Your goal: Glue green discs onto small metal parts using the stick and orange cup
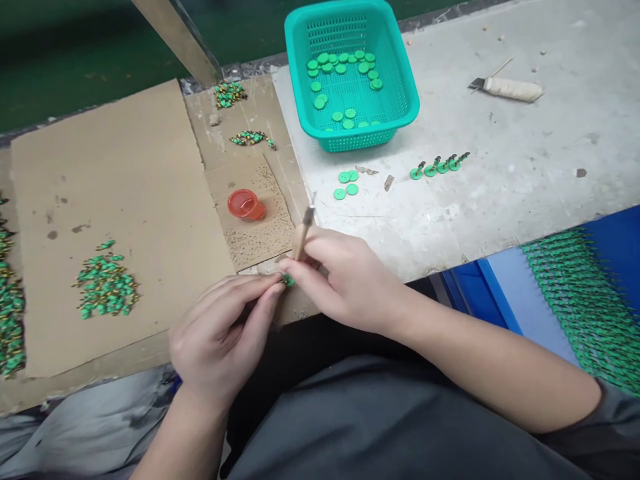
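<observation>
Green disc (288,281) sits right at the near edge of the counter (525,153), pinched between the fingertips of both hands, which meet there over the cardboard sheet (125,173).

Left hand (220,337) comes in from below with its fingers curled narrow, thumb and forefinger closed onto the disc from the left. Right hand (345,280) is also closed up tight, fingertips touching the disc from the right, and it's gripping a thin wooden-handled tool (303,232) that sticks up and away with a metal tip on top.

Further back on the counter there's a teal basket (395,80) with more green discs in it, a few loose discs (346,184) just in front of it, and a little row of discs with pins (440,165) off to the right. An orange cap (246,205) sits on the cardboard just above the hands, and a pile of small green parts (106,283) lies well to the left.
</observation>
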{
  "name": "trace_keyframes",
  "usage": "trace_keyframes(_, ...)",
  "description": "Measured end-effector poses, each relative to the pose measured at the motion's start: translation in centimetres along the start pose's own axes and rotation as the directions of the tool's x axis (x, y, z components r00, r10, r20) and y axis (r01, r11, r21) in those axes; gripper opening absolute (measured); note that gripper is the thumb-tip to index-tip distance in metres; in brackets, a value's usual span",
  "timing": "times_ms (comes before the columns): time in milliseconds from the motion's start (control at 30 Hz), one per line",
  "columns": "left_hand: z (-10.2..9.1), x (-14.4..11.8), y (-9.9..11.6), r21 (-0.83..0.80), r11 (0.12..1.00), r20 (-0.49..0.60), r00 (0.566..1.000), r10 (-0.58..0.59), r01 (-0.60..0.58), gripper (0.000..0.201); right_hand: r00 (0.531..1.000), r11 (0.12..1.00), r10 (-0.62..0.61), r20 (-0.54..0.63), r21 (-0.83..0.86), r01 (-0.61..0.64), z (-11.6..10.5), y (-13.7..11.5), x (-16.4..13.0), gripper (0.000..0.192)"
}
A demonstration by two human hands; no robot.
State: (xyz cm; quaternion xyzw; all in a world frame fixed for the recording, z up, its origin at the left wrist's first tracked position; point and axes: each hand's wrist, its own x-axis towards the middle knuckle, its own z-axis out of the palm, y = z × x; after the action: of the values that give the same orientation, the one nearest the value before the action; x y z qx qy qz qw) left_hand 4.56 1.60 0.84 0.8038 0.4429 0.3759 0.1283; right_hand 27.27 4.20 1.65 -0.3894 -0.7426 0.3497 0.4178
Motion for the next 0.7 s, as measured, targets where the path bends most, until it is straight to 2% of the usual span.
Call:
trace_keyframes(67,0.02,0.06,0.02,-0.009,1.000,0.006,1.000,0.009,-0.009,0.032,0.999,0.999,0.005,-0.038,0.046,-0.003,0.04,0.28,-0.38,0.027)
trace_keyframes(300,0.07,0.12,0.11,-0.023,1.000,0.011,1.000,0.013,-0.013,0.031,0.999,0.997,-0.039,0.036,0.073,0.036,0.09,0.28,-0.36,0.029)
trace_keyframes(500,0.03,0.30,0.26,-0.012,1.000,0.008,1.000,0.025,-0.025,0.028,0.996,0.998,-0.060,0.069,0.015,0.059,0.26,0.33,-0.40,0.025)
trace_keyframes(700,-0.17,0.46,-0.01,-0.035,0.997,0.035,0.997,0.065,-0.064,0.025,0.977,0.980,-0.145,0.158,-0.112,0.163,0.71,-0.29,-0.82,0.019)
